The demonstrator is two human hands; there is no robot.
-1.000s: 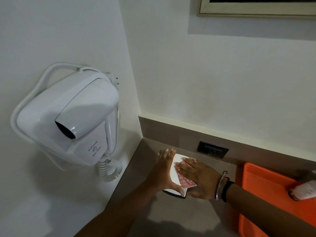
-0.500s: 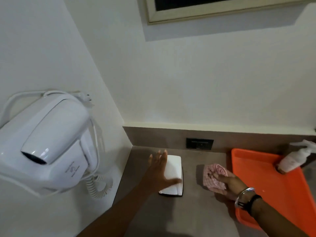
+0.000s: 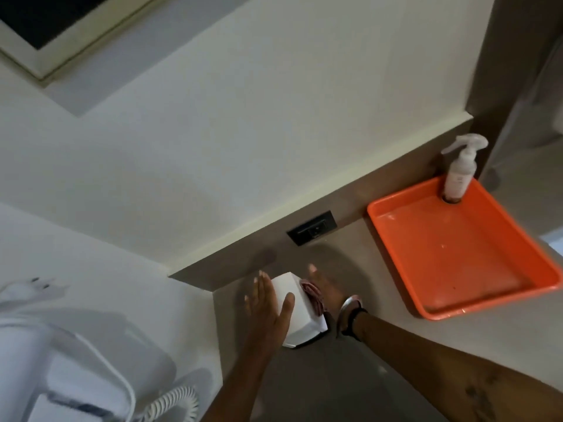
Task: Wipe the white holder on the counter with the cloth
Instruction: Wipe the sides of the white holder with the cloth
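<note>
Wiping looks underway, not finished: the left hand [image 3: 269, 306], fingers spread, steadies the white holder [image 3: 297, 312] in the desk [image 3: 350, 376] corner while the right hand [image 3: 324, 292] presses the cloth [image 3: 311, 295] against its right side.

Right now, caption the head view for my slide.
Left hand steadies the white holder while the right hand presses the cloth against its side.

No legible text; faint print on the spray bottle [image 3: 459, 173], unreadable.
</note>
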